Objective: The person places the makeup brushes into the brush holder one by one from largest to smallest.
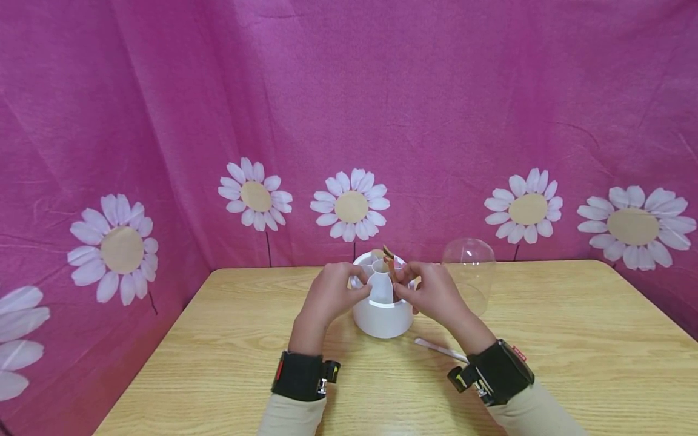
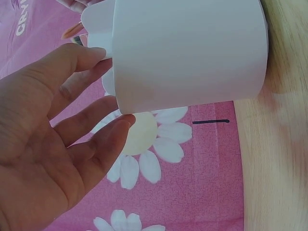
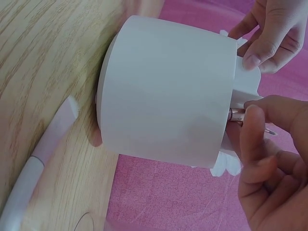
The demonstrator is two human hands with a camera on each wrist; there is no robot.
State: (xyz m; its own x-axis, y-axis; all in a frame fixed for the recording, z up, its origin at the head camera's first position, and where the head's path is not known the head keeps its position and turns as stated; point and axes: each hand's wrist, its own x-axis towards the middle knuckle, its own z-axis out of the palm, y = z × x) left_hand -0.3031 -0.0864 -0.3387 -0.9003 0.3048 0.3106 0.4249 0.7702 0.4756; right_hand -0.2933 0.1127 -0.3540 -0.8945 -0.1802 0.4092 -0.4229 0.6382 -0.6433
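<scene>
A round white brush holder (image 1: pixel 383 320) with inner dividers stands on the table between both hands. On the left, my left hand (image 1: pixel 335 293) pinches the edge of a raised divider (image 2: pixel 98 26), its other fingers at the holder's rim in the left wrist view. My right hand (image 1: pixel 433 292) pinches a slim makeup brush (image 3: pixel 237 114) with a shiny ferrule, which stands partly inside the holder. Brush tips (image 2: pixel 74 31) show behind the divider in the left wrist view. The holder's wall hides the brush's lower part.
A clear dome cover (image 1: pixel 471 272) stands on the table behind the right hand. Near the right wrist lies a slim white stick (image 3: pixel 29 185) with a slanted, see-through end. The wooden table (image 1: pixel 218 363) meets a pink flowered curtain (image 1: pixel 425 121) at the back.
</scene>
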